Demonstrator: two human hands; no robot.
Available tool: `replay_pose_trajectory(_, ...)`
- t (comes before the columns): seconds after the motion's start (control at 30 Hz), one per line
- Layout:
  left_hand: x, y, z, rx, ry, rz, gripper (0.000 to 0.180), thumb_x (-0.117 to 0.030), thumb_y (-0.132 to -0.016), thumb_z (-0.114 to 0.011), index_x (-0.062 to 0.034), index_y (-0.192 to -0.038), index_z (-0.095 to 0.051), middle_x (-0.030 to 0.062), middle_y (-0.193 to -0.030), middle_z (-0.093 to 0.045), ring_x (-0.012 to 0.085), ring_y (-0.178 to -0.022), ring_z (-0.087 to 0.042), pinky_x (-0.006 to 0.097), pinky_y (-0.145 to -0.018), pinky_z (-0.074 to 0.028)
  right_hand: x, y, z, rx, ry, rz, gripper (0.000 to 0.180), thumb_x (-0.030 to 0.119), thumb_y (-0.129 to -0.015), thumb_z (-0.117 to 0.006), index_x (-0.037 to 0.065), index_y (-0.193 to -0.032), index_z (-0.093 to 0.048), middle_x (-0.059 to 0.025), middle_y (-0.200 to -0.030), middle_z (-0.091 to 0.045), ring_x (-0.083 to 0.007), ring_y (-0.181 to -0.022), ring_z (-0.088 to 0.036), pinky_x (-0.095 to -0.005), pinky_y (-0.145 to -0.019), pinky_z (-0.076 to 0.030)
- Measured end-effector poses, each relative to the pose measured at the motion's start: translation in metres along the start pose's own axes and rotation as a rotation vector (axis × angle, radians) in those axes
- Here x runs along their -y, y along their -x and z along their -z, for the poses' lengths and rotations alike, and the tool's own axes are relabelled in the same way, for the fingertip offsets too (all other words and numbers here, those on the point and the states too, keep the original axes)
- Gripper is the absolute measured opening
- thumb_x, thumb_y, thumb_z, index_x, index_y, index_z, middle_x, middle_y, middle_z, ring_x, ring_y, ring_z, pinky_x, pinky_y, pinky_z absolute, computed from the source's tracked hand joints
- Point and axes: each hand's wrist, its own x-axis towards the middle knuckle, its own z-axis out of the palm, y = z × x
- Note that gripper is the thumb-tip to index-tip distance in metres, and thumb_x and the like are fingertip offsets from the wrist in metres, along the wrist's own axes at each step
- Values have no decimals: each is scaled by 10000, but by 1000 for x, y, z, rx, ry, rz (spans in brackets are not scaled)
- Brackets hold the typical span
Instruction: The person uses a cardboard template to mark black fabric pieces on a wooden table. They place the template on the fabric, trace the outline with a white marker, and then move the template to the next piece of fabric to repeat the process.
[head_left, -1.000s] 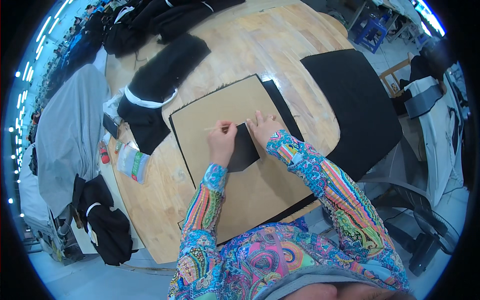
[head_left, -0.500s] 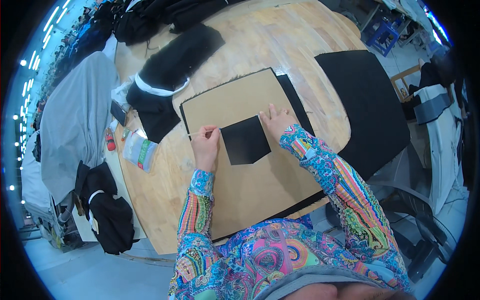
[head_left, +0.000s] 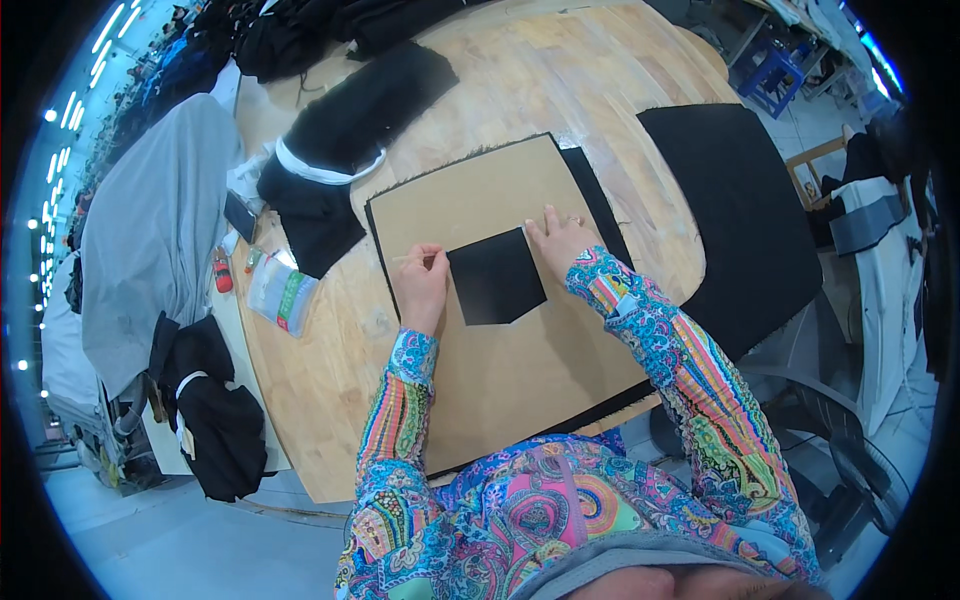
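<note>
A tan cardboard sheet (head_left: 500, 385) lies over black fabric (head_left: 590, 190), whose frayed edges stick out around it. In the sheet's middle is a black five-sided, pocket-shaped area (head_left: 497, 278); I cannot tell whether it is a cut-out or a piece lying on top. Beside its upper left corner, my left hand (head_left: 422, 285) pinches a thin pale stick (head_left: 402, 259), whose exact kind is unclear. My right hand (head_left: 560, 243) rests on the cardboard at the upper right corner, fingers stretched out and apart.
Another black fabric piece (head_left: 740, 220) hangs over the wooden table's (head_left: 300, 420) right side. Left lie a black bundle with a white band (head_left: 325, 170), a clear plastic packet (head_left: 280, 293) and a small red object (head_left: 222, 272). A dark chair (head_left: 820, 410) stands at the right.
The view has shifted slightly. My left hand stays by the upper left corner, with the stick's tilt a little different. My right hand keeps its place on the cardboard.
</note>
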Motion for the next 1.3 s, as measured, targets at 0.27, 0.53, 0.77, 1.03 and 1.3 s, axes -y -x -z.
replay_pose_trajectory(0.27, 5, 1, 2, -30, 121, 39, 138, -121, -822, -614, 8, -871, -625, 113, -787, -676, 166, -711, -650, 275, -653, -501, -3, -1, -5, -15, -46, -8, 625, 72, -849, -493, 124, -1425, -256, -240, -1436, -273, -472, -1131, -484, -414, -922, -465)
replay_pose_trajectory(0.53, 3, 1, -1, -30, 20, -50, 156, -160, -823, -612, -12, -871, -627, 109, -768, -674, 177, -695, -651, 284, -642, -497, -2, 2, 1, -1, -47, -12, 653, 52, -834, -512, 124, -1427, -249, -237, -1439, -267, -469, -1150, -471, -408, -906, -480)
replay_pose_trajectory(0.77, 3, 1, -1, -44, -24, -43, 150, -153, -827, -604, -11, -873, -623, 111, -756, -668, 198, -694, -649, 295, -642, -495, -1, 2, 2, 16, -58, -16, 613, 67, -861, -477, 130, -1427, -250, -238, -1440, -263, -470, -1151, -470, -404, -898, -487)
replay_pose_trajectory(1.03, 4, 2, -1, -50, -25, -44, 147, -147, -833, -601, -9, -880, -624, 122, -770, -672, 197, -705, -654, 292, -649, -497, -1, 2, 2, 9, -74, -17, 575, 74, -881, -444, 128, -1423, -259, -243, -1438, -264, -471, -1143, -476, -410, -912, -475)
replay_pose_trajectory(1.3, -3, 6, -3, -31, 28, -66, 145, -146, -835, -610, -10, -884, -626, 111, -772, -675, 176, -705, -654, 280, -644, -496, -1, 3, 2, -5, -56, -17, 570, 77, -882, -442, 125, -1421, -262, -245, -1430, -274, -470, -1141, -478, -414, -933, -458)
